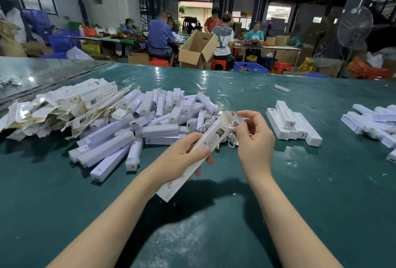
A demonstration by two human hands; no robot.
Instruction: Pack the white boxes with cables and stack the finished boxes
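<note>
Holding the white box tilted in our left grip, mouth toward one o'clock, why?
So our right grip, pinching the coiled cable, can feed it straight in; finished boxes wait stacked at two o'clock.

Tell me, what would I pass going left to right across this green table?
Flat cartons → pile of white units → box in the left hand → cable in the right hand → box stack → box heap at the right edge.
</note>
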